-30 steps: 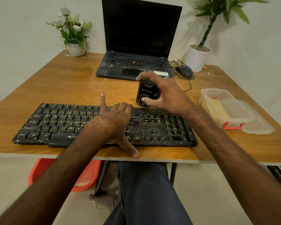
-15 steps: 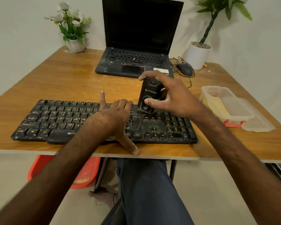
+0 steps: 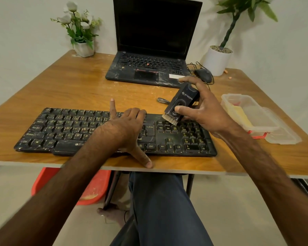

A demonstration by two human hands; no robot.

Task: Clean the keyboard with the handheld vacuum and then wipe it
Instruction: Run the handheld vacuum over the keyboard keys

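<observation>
A dusty black keyboard [image 3: 64, 128] lies along the front edge of the wooden table [image 3: 60, 86]. My left hand [image 3: 126, 128] rests on its middle, index finger stretched out, the other fingers curled over the keys, thumb on the table edge. My right hand [image 3: 204, 110] grips a small black handheld vacuum [image 3: 183, 100], tilted, its brush tip just above the keys right of the Enter key. My thumb lies on its round front button.
A black laptop [image 3: 153, 68] stands open behind the keyboard, with a mouse [image 3: 204, 74] and cable at its right. A clear plastic box [image 3: 245, 112] with a yellow cloth inside sits at the right. Two potted plants stand at the back corners.
My right hand lifted the vacuum from the table behind the keyboard, tilted it and brought its brush over the right-hand keys. My left hand stayed on the keyboard.
</observation>
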